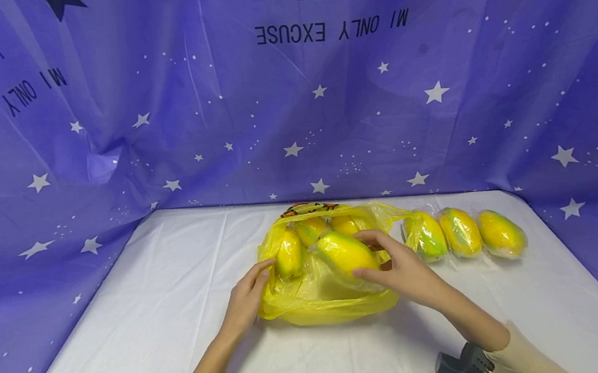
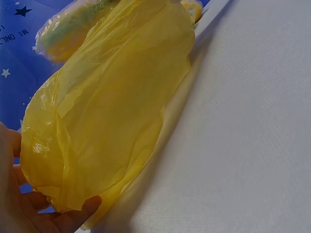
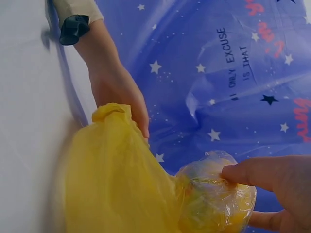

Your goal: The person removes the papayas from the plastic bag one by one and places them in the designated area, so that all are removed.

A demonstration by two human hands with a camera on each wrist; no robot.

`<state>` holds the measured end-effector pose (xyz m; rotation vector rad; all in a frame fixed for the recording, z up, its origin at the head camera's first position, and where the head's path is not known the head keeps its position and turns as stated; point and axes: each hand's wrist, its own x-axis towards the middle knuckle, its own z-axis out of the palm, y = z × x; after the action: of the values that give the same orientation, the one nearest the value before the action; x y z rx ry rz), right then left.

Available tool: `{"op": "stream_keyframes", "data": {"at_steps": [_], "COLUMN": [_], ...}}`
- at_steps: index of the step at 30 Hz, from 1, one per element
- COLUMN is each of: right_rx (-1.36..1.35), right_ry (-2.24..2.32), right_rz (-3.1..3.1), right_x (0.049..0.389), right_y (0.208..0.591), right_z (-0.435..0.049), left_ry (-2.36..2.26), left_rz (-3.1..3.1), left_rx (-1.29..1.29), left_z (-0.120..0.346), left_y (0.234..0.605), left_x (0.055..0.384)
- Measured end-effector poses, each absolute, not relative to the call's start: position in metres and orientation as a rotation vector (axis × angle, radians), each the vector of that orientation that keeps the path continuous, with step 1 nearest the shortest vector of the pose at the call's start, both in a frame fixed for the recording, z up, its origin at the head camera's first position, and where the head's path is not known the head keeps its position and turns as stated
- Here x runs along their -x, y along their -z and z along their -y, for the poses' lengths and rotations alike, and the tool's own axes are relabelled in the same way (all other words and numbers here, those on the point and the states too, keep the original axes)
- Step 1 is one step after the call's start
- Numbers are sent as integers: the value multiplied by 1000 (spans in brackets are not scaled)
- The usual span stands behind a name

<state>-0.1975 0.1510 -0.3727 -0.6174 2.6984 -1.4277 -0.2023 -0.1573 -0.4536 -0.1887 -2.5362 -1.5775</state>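
My right hand (image 1: 404,264) grips a yellow-green mango (image 1: 346,252) in clear wrap, thumb on the near side and fingers on the far side. That mango is tilted over the mouth of a yellow plastic bag (image 1: 329,310). At the bag's left edge, my left hand (image 1: 248,300) holds the thin plastic; in the left wrist view a fingertip (image 2: 91,206) lies over the rim. Inside the bag are another mango (image 1: 288,254) at the left and two more at the back, partly hidden. The right wrist view shows the wrapped mango (image 3: 209,194) between thumb and fingers.
Right of the bag, three wrapped mangoes stand in a row: one (image 1: 429,237) beside the bag's handle, a middle one (image 1: 461,232) and an outer one (image 1: 501,234). A white cloth (image 1: 142,333) covers the table. Behind hangs a purple star-printed curtain (image 1: 243,105).
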Motion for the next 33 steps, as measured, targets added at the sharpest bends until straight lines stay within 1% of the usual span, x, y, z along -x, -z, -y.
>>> {"op": "stream_keyframes", "data": {"at_steps": [26,33], "right_rx": [461,478], "right_ry": [1414,1412], "right_rz": [-2774,-2788], "right_x": [174,169], "right_y": [358,356], "right_z": [-208,-216], "left_ry": [1582,1579], "left_rz": [2544,2544], "left_rx": [201,209], "left_z": [159,159], "left_y": [454,454], "left_x": [202,202]}}
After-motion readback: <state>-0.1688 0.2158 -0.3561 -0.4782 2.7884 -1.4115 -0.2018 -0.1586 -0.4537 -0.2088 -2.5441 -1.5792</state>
